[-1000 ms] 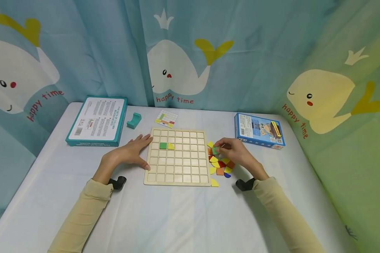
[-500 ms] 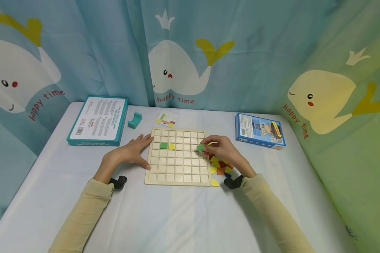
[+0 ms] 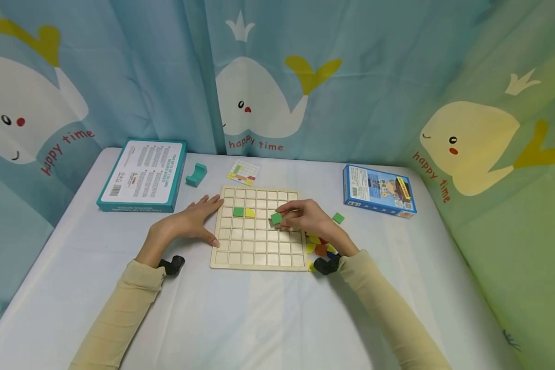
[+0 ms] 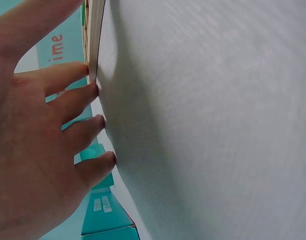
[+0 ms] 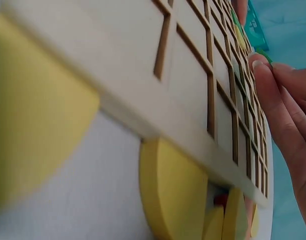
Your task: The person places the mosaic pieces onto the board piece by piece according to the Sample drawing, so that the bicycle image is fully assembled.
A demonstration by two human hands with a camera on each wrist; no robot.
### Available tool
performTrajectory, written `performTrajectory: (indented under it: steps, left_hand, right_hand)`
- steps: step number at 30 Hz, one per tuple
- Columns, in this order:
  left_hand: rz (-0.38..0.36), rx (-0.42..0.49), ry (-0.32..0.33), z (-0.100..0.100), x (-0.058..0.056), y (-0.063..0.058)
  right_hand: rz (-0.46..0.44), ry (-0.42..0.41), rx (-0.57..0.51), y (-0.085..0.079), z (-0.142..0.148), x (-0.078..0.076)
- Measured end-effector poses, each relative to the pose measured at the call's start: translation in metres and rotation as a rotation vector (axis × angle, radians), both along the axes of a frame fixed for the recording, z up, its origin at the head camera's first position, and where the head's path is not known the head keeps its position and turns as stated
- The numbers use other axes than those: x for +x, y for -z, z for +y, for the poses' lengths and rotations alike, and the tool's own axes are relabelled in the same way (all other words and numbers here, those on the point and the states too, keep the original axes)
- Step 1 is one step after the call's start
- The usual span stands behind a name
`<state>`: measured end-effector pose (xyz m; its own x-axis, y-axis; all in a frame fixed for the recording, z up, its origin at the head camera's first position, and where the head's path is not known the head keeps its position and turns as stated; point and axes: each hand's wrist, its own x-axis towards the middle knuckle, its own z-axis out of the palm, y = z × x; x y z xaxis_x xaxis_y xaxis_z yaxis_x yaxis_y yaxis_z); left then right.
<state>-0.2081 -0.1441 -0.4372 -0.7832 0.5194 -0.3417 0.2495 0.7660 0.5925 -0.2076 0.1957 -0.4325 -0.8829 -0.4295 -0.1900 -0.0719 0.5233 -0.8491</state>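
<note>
Green tile [image 3: 276, 219], head view: being held above the right half of the grid board [image 3: 261, 246], tilting slightly; whether it is touching the wood, I cannot tell.
Right hand [image 3: 307, 218], head view: reaching over the board's right side, thumb and fingers pinching that tile.
Left hand [image 3: 191, 221], head view: resting at the board's left edge, fingers extending, with a wide gap opening between thumb and index finger.
Filled cells, head view: a second green tile [image 3: 238, 211] is sitting in the third row from the far edge, second column from the left; a yellow piece [image 3: 250, 212] is lying in the cell just right of it.
Loose shapes, head view: a coloured heap [image 3: 321, 250] is lying along the board's right edge, the right wrist partly hiding it; a third green tile [image 3: 338, 218] is lying apart, beyond that wrist.
Far side, head view: a pattern card [image 3: 243, 171] is lying behind the board, a teal block [image 3: 196, 175] to its left; a teal-edged box [image 3: 143, 174] and a blue box [image 3: 379, 190] are flanking them; a whale-print curtain [image 3: 166, 77] is hanging behind.
Left wrist view: fingers are spreading with gaps between them, the index fingertip touching the board's side.
Right wrist view: fingertips are clamping the tile, its green edge showing; yellow shapes [image 5: 177, 190] are lying beside the board's near edge.
</note>
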Motion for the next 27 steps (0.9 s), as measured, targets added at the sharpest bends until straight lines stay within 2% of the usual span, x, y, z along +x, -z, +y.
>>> performTrajectory:
  steps: [6, 13, 22, 27]
  left_hand:
    - [-0.005, 0.002, 0.004, 0.001, 0.0, -0.001]
    - [-0.001, 0.001, 0.005, 0.0, 0.0, -0.002]
    - [-0.012, 0.002, 0.001, -0.001, -0.001, -0.001]
    - [-0.019, -0.002, -0.002, 0.0, -0.001, -0.001]
  right_hand:
    - [0.059, -0.042, 0.031, 0.001, -0.012, -0.002]
    - [0.057, -0.071, -0.002, 0.001, -0.027, -0.003]
    - [0.095, -0.134, 0.025, 0.001, -0.048, -0.009]
    - [0.08, -0.149, 0.028, 0.001, -0.059, -0.012]
